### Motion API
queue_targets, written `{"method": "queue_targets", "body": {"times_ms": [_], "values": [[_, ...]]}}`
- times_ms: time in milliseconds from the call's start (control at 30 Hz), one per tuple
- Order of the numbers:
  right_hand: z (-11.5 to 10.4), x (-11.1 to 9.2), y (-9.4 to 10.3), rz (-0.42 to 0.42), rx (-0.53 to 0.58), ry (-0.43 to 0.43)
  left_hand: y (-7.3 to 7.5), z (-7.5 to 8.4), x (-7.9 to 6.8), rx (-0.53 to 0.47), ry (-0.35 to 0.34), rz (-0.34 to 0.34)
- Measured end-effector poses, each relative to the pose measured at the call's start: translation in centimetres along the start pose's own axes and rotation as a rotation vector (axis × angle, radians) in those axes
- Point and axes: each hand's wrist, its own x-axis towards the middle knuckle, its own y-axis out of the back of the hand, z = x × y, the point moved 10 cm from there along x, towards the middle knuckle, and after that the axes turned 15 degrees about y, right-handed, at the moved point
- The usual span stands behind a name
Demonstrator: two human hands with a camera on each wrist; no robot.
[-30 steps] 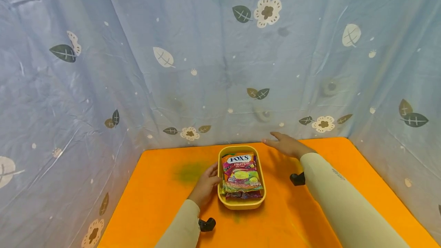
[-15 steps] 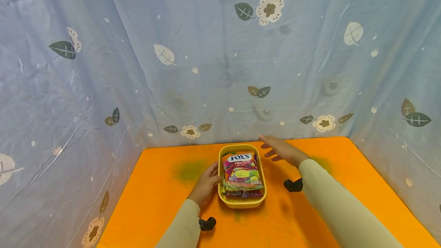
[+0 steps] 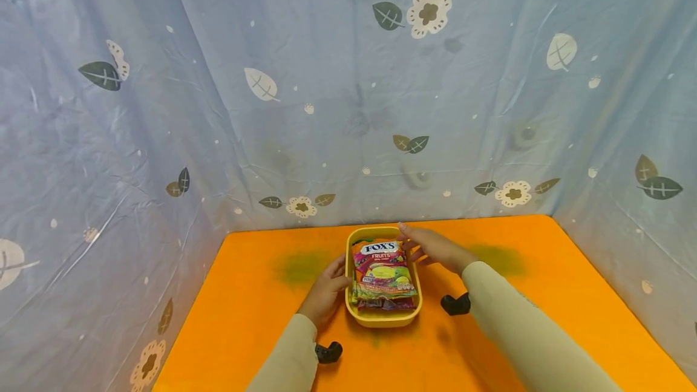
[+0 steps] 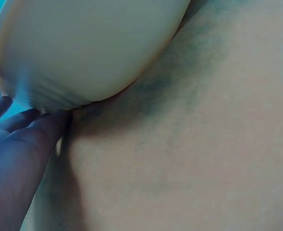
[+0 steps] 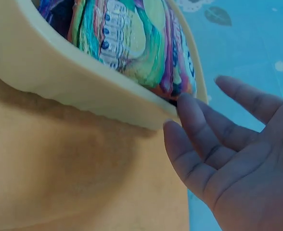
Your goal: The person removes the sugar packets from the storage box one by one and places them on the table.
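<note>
In the head view, a yellow rectangular tub [image 3: 384, 322] stands on the orange table, with its long side pointing away from me. Inside it lies a Fox's Fruits candy bag [image 3: 382, 272] on top of other candy packs. My left hand [image 3: 324, 293] rests against the tub's left wall with relaxed fingers; in the left wrist view its fingertips [image 4: 59, 119] touch the wall low down. Close to the far right rim is my right hand [image 3: 435, 249], its fingers spread and lightly bent. The right wrist view shows its fingertips beside the tub's wall [image 5: 79, 82]; contact is unclear.
The orange table [image 3: 261, 331] ends at a blue curtain [image 3: 327, 107] with leaf and flower prints, which encloses the back and both sides. Black wrist-worn devices, one by the left sleeve [image 3: 288, 349] and one by the right sleeve [image 3: 523, 325], sit low over the table.
My right hand has come left and slightly nearer, from beyond the tub's right side to its far right rim. The left hand and the tub have stayed in place.
</note>
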Motion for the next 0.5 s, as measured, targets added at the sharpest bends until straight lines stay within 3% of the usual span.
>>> {"method": "queue_targets", "body": {"times_ms": [300, 500], "values": [[-2.0, -0.1, -1.5, -0.019, -0.157, 0.025, 0.0, 0.1, -0.1, -0.018, -0.006, -0.005], [-2.3, 0.1, -2.5, -0.037, -0.149, -0.007, -0.1, 0.0, -0.1, -0.038, -0.003, -0.01]]}}
